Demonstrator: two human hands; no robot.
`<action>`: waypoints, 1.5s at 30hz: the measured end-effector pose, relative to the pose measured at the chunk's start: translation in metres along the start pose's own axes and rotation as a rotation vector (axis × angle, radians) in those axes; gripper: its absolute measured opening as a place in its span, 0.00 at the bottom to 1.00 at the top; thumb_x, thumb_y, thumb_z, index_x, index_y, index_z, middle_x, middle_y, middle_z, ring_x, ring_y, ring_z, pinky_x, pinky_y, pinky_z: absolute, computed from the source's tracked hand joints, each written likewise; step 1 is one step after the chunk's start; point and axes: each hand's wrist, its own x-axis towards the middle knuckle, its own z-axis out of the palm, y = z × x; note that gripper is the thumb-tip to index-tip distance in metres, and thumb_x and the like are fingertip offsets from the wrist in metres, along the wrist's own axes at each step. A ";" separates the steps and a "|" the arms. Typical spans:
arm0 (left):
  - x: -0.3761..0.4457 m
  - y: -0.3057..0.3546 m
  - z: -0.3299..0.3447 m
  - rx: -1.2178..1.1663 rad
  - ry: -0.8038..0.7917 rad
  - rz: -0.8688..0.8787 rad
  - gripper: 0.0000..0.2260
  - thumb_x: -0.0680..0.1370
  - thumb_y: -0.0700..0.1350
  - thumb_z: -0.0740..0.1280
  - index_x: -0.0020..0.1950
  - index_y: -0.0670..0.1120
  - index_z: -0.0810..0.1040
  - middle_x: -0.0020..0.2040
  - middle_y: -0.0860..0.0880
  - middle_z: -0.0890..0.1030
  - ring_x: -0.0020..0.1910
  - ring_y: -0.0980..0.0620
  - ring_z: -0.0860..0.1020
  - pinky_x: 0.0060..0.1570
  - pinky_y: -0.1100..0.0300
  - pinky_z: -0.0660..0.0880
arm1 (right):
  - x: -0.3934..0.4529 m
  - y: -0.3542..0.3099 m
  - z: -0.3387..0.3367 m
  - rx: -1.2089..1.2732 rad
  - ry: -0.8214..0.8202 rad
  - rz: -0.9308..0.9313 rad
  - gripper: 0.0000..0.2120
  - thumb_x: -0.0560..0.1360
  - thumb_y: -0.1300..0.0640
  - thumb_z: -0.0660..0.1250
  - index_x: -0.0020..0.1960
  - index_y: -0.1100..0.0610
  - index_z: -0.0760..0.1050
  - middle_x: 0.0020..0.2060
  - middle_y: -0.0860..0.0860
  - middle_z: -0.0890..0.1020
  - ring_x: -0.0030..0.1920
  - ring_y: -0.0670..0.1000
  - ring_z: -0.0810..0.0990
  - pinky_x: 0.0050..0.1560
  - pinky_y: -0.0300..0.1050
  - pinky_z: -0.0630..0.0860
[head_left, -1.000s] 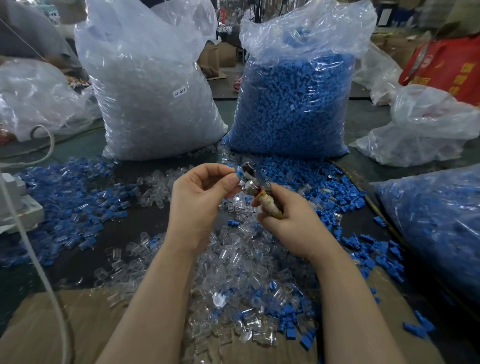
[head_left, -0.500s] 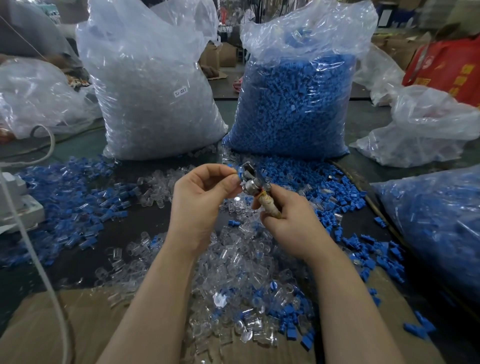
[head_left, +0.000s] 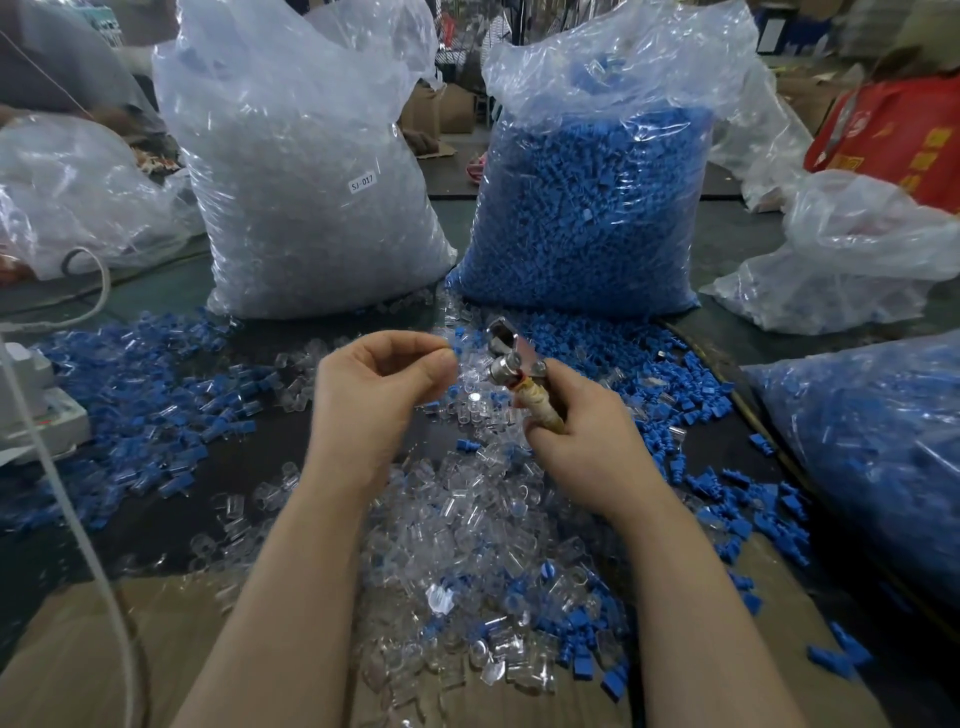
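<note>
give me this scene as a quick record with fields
left hand: fingers curled, thumb and forefinger pinched, contents too small to tell
right hand: grips metal-headed tool by its wrapped handle
behind: bag of clear parts left, bag of blue parts right
table: loose clear and blue parts scattered under the hands

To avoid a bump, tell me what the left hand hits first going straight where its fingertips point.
The left hand would likely meet the metal head of the tool that the right hand grips; depth is unclear.
</note>
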 end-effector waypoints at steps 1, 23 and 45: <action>0.004 -0.002 -0.010 0.114 0.071 -0.016 0.05 0.71 0.38 0.76 0.42 0.48 0.84 0.37 0.49 0.85 0.38 0.53 0.84 0.41 0.63 0.81 | 0.000 0.002 -0.001 -0.013 0.028 -0.001 0.07 0.69 0.57 0.62 0.48 0.52 0.73 0.34 0.48 0.78 0.35 0.53 0.75 0.36 0.55 0.75; 0.016 -0.021 -0.089 1.166 0.461 -0.247 0.13 0.77 0.41 0.68 0.61 0.46 0.81 0.58 0.39 0.80 0.57 0.36 0.77 0.51 0.46 0.75 | 0.002 0.012 -0.006 -0.224 0.113 0.013 0.09 0.73 0.55 0.65 0.48 0.46 0.67 0.36 0.44 0.75 0.37 0.50 0.73 0.35 0.47 0.67; -0.001 -0.025 0.015 1.035 -0.348 -0.077 0.12 0.81 0.41 0.63 0.60 0.53 0.81 0.55 0.51 0.83 0.47 0.54 0.80 0.48 0.59 0.77 | 0.004 0.019 -0.005 -0.502 0.010 0.291 0.11 0.75 0.49 0.65 0.38 0.52 0.67 0.35 0.49 0.74 0.38 0.55 0.73 0.30 0.45 0.61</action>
